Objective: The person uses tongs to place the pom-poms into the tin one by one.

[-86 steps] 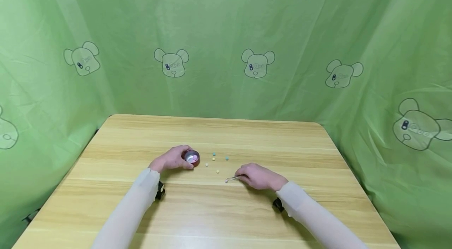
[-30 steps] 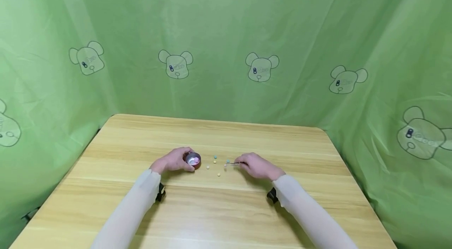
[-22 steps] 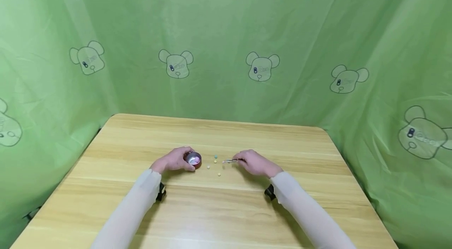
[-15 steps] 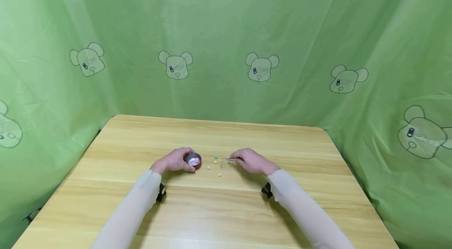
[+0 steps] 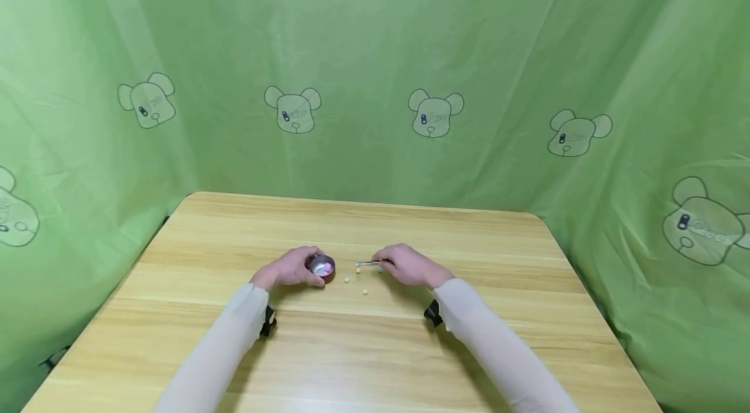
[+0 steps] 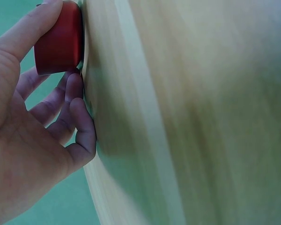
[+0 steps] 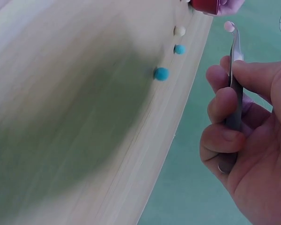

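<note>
A small round red tin (image 5: 330,275) stands on the table with pink bits inside. My left hand (image 5: 291,266) grips its side, and the left wrist view shows the thumb against the red wall (image 6: 61,44). In my right hand (image 5: 408,264) are metal tweezers (image 7: 236,54) with bent tips, held between thumb and curled fingers. A small pink ball (image 7: 229,26) is pinched at their tips, raised off the table. In the head view the tweezers point left towards the tin, over the loose balls.
Loose balls lie between the hands: a blue ball (image 7: 161,74), another blue ball (image 7: 179,49), a white ball (image 5: 347,280), a yellow ball (image 5: 359,271) and a second yellow ball (image 5: 365,292). The wooden table (image 5: 351,361) is enclosed by green curtains (image 5: 363,159).
The tweezers have lifted the pink ball from the table. My right hand has moved away from me, then left towards the tin. The left hand keeps holding the tin in place.
</note>
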### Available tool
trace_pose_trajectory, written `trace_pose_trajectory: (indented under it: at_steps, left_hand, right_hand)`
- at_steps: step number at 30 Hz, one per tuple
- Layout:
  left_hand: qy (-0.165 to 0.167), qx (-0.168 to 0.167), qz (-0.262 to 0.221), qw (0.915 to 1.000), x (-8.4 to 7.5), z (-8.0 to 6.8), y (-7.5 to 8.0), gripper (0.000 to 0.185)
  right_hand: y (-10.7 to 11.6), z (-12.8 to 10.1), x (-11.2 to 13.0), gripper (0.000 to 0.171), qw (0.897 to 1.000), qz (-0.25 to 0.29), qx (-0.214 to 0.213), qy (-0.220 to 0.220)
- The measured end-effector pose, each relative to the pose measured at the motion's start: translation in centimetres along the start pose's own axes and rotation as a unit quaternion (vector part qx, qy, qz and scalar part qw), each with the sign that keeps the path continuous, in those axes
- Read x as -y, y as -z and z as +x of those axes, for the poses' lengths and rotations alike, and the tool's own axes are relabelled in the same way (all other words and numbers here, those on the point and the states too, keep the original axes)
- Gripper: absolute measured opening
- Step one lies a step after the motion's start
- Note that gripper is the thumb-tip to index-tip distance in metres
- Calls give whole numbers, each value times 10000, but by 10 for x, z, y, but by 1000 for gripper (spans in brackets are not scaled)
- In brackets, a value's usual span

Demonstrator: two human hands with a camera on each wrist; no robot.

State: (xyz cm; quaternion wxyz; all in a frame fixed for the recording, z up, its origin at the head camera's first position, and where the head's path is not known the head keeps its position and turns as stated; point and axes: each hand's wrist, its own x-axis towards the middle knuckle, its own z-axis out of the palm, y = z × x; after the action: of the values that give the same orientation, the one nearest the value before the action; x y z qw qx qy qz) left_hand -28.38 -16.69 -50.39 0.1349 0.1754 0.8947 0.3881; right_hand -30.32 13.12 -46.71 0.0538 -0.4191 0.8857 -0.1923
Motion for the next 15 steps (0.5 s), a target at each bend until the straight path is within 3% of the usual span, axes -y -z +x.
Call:
trace_pose_trajectory:
  at_steps: [15]
  left_hand:
    - [34, -15, -62, 10000, 0, 0, -1, 50]
  right_hand:
    - [0, 12, 14, 24, 9995, 207, 136, -172]
